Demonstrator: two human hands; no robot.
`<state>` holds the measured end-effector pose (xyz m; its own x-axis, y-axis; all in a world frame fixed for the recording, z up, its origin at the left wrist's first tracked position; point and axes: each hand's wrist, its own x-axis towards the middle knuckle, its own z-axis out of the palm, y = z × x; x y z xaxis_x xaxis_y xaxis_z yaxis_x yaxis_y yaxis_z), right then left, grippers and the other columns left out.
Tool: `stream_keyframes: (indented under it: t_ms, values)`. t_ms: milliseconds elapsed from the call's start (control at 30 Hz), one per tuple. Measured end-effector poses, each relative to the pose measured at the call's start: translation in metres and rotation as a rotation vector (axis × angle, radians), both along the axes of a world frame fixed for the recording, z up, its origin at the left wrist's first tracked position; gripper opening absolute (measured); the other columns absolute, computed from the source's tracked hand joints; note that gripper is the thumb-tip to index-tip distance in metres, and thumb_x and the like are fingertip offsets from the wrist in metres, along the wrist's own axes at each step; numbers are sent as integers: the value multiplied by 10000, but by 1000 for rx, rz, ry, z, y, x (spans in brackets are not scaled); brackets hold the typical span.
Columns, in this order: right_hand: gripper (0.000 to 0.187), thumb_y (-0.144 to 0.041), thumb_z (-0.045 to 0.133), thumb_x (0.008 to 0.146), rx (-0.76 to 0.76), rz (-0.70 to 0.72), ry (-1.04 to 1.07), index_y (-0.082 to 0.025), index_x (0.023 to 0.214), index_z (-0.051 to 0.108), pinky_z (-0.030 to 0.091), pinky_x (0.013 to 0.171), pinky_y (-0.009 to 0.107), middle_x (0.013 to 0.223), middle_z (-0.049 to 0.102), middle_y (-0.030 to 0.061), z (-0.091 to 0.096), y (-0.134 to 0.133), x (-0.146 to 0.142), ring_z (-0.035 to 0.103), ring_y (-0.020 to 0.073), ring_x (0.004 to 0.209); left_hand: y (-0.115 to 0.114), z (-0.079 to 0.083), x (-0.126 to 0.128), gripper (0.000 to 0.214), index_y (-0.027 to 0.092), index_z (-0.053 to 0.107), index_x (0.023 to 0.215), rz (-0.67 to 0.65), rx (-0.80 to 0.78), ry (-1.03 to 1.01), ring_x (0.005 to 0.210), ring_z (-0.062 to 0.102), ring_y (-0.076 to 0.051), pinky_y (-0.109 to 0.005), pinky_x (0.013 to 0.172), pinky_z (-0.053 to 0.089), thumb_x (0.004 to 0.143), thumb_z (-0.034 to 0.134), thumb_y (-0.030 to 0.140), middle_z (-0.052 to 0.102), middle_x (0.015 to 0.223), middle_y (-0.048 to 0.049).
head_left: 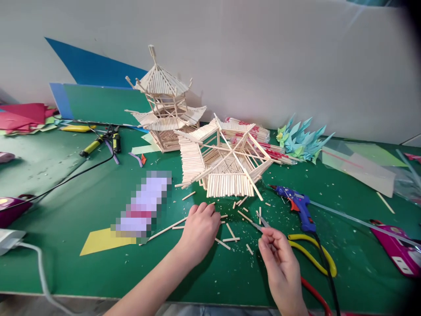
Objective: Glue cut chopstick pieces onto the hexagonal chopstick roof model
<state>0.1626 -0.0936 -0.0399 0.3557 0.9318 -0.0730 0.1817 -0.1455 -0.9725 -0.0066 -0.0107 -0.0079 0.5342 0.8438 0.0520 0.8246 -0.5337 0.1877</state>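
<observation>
My right hand (279, 263) pinches grey metal tweezers (259, 222) whose tips are spread apart just above the table, beside a short wooden stick (245, 216). Palm down among loose sticks, my left hand (201, 230) has its fingers curled together, and their tips are hidden, so what they hold cannot be made out. In front of both hands stands a half-roofed frame of wooden sticks (230, 185), with slatted panels on some sides and bare beams on others. Behind it to the left rises a tiered stick pavilion (162, 83).
A blue glue gun (297, 206) and yellow-handled pliers (329, 259) lie at right. Packs of sticks (263, 131) and folded blue paper leaves (301, 138) sit at the back. Left are a blurred rectangle (144, 204), yellow paper (98, 241), cutters (98, 142) and cables.
</observation>
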Motion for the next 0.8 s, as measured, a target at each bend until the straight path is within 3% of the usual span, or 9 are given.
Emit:
stream_keyframes:
  t_ms: [200,367,533,667,800]
  values:
    - [239,-357,508,779,-42,42,-86,-208,966,497,429,594,252,847,536,49,2,-3,2,510,181,772,11,6,2,284,173,581,659,-26,7,60,724,502,-228,-341,622,319,830,355,185,591,717,-81]
    - [259,-369,516,767,-38,47,-120,-189,953,520,439,558,254,836,560,65,-1,-3,6,529,188,740,23,8,-33,293,154,590,729,116,12,79,762,519,-245,-348,625,328,837,327,222,595,754,-101]
    - [255,-368,494,780,-44,87,-165,-190,960,518,452,563,239,843,561,69,-7,-1,9,532,176,731,27,8,-61,273,168,594,743,98,-65,44,689,536,-182,-289,593,366,830,352,262,589,723,-52]
    - [254,-363,500,774,-15,97,-180,-188,957,523,457,553,235,852,575,74,-4,2,6,550,174,710,19,6,-45,229,177,585,745,6,-79,31,741,520,-197,-310,642,371,808,395,288,581,743,-49]
    - [249,-353,505,772,-8,93,-169,-182,951,533,462,534,232,867,592,85,-1,0,5,571,179,704,10,1,-22,194,165,577,707,-76,-58,55,748,503,-224,-359,667,353,783,402,202,577,731,-67]
